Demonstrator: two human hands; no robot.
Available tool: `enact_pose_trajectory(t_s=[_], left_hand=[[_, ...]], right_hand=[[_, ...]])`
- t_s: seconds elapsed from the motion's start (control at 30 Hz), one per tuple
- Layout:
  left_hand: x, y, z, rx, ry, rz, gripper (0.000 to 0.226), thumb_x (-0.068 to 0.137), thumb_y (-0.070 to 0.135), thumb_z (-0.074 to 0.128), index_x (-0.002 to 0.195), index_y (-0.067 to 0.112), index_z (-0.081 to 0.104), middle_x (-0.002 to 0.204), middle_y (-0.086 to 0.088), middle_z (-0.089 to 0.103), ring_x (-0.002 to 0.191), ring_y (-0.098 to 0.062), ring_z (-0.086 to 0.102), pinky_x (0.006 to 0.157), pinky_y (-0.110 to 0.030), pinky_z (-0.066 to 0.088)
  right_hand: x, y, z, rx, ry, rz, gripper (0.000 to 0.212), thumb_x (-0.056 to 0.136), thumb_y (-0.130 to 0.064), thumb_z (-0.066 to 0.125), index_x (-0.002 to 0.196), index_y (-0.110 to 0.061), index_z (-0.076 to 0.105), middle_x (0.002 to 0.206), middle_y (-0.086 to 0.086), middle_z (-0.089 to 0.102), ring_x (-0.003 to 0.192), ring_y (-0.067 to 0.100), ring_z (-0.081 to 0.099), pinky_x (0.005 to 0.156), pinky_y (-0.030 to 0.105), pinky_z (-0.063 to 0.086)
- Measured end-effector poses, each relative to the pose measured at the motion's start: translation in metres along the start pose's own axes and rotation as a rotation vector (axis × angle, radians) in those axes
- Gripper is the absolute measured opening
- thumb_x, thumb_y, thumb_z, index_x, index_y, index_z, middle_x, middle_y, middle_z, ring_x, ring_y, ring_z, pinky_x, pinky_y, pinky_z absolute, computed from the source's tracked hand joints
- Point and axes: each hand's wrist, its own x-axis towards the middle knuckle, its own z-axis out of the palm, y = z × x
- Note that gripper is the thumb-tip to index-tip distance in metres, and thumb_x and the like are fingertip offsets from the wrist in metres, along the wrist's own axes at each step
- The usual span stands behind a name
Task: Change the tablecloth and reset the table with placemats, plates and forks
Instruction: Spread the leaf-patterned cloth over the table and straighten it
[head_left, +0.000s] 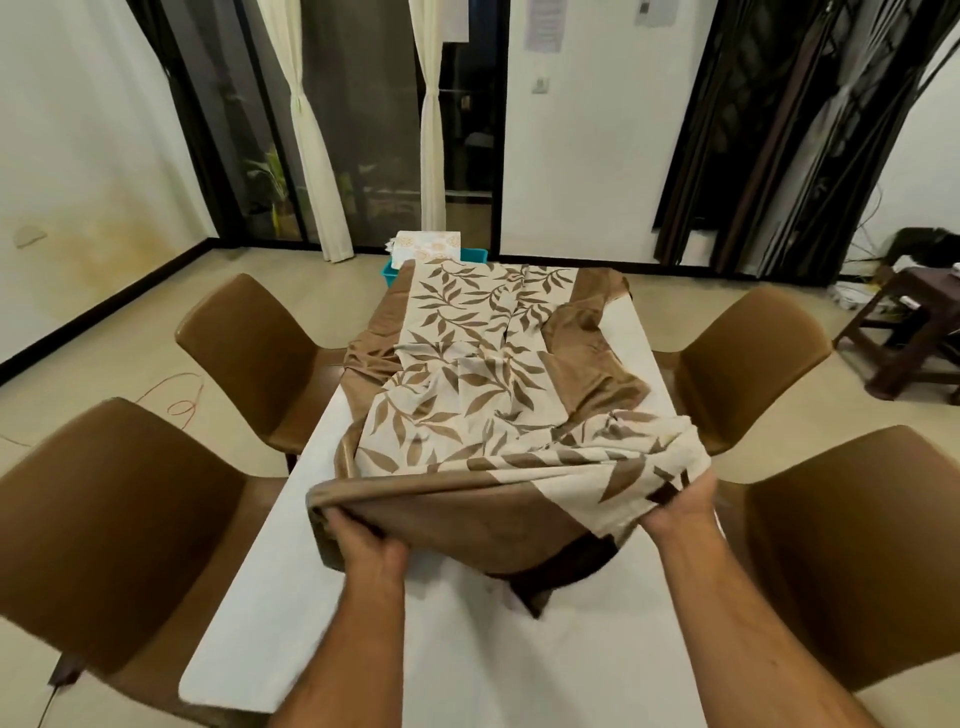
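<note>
Your forearms reach in from the near edge, and both hands are clamped on the cloth (467, 374): your left hand (363, 540) has its fingers curled under the brown hem, your right hand (678, 506) pinches the leaf-printed corner, and between them the near edge is lifted off the tabletop (452, 654). Beyond your hands the cloth lies rumpled and bunched, with a folded brown flap ahead of your right hand, and it reaches the far end. It is narrow as it lies, so bare white tabletop shows below your wrists and in strips past each hand. Whether this is the old cloth coming off or the new one going on, you cannot tell from this view; either way the cloth step is only partly done, since nothing lies flat or squared to the edges. Past the far end, well beyond your reach, a teal bin (467, 255) sits with what may be a patterned mat (427, 244) on top; that could be the placemat supply, though it is too small to be sure. No plates or forks are visible anywhere. Four chairs (119, 519) flank you, two outside each hand, pulled close to the sides. So judge it as early: cloth to finish, then placemats, plates and forks all remain.
</note>
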Motion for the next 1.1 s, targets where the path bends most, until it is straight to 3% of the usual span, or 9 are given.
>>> enact_pose_trajectory(t_s=[0.13,0.2,0.23,0.27,0.33,0.5,0.6,0.77,1.1], left_hand=[[-0.002,0.044,-0.015,-0.007,0.002,-0.036,0.032,0.095,0.042,0.049,0.107,0.022,0.070,0.101,-0.008,0.075,0.101,-0.030,0.066,0.087,-0.046,0.054],[-0.005,0.064,-0.026,0.061,-0.019,-0.069,0.039,0.093,0.039,0.046,0.118,0.018,0.068,0.113,-0.013,0.072,0.107,-0.035,0.065,0.093,-0.048,0.052],[-0.003,0.076,-0.031,0.080,-0.014,-0.071,0.043,0.091,0.038,0.046,0.122,0.017,0.067,0.118,-0.014,0.069,0.111,-0.037,0.063,0.098,-0.050,0.050],[-0.004,0.089,-0.038,0.090,-0.006,-0.066,0.046,0.088,0.038,0.047,0.124,0.016,0.066,0.122,-0.015,0.067,0.113,-0.038,0.062,0.101,-0.052,0.047],[-0.007,0.110,-0.052,0.071,-0.004,-0.041,0.049,0.084,0.038,0.049,0.124,0.016,0.066,0.123,-0.016,0.066,0.115,-0.038,0.061,0.101,-0.053,0.047],[-0.033,0.138,-0.084,0.089,0.032,-0.008,0.039,0.090,0.036,0.048,0.118,0.017,0.067,0.113,-0.015,0.069,0.106,-0.034,0.063,0.093,-0.047,0.052],[-0.044,0.143,-0.106,0.122,0.081,0.032,0.036,0.091,0.033,0.049,0.116,0.015,0.067,0.114,-0.014,0.068,0.108,-0.031,0.063,0.098,-0.046,0.050],[-0.053,0.150,-0.146,0.203,0.183,0.086,0.029,0.091,0.028,0.053,0.112,0.014,0.066,0.111,-0.011,0.069,0.100,-0.024,0.067,0.090,-0.039,0.054],[-0.080,0.155,-0.213,0.268,0.395,0.236,0.030,0.093,0.016,0.051,0.123,0.021,0.055,0.103,-0.002,0.067,0.087,-0.014,0.065,0.071,-0.027,0.054]], right_hand=[[-0.023,0.018,-0.008,0.055,-0.047,-0.014,0.074,0.005,-0.036,0.088,0.075,-0.014,0.078,0.090,0.016,0.072,0.078,0.035,0.072,0.072,0.052,0.059],[-0.049,0.031,0.012,0.059,-0.035,0.018,0.057,0.022,-0.037,0.090,0.070,-0.012,0.072,0.083,0.016,0.067,0.071,0.031,0.069,0.067,0.047,0.059],[-0.055,0.038,0.016,0.070,-0.019,0.028,0.043,0.048,-0.042,0.086,0.073,-0.010,0.071,0.080,0.016,0.068,0.068,0.030,0.069,0.061,0.045,0.060],[-0.064,0.046,0.020,0.089,0.018,0.037,0.035,0.074,-0.043,0.072,0.076,-0.008,0.071,0.079,0.016,0.070,0.066,0.028,0.070,0.057,0.043,0.060],[-0.073,0.062,0.019,0.053,0.052,0.082,0.035,0.091,-0.039,0.053,0.086,-0.009,0.070,0.094,0.015,0.070,0.078,0.029,0.071,0.065,0.042,0.060],[-0.100,0.091,0.011,-0.195,0.085,0.255,0.046,0.089,-0.041,0.054,0.119,-0.009,0.068,0.120,0.018,0.068,0.112,0.034,0.064,0.101,0.050,0.047],[-0.105,0.101,0.002,-0.314,0.144,0.280,0.042,0.092,-0.030,0.055,0.127,-0.008,0.062,0.125,0.018,0.066,0.115,0.033,0.063,0.093,0.044,0.053],[-0.120,0.097,-0.009,-0.524,0.193,0.208,0.017,0.090,-0.010,0.054,0.087,-0.012,0.071,0.086,0.014,0.070,0.076,0.029,0.065,0.065,0.034,0.051],[-0.156,0.105,-0.057,-0.881,0.116,0.323,0.023,0.091,-0.012,0.056,0.110,-0.007,0.068,0.099,0.016,0.073,0.091,0.032,0.068,0.081,0.042,0.054]])
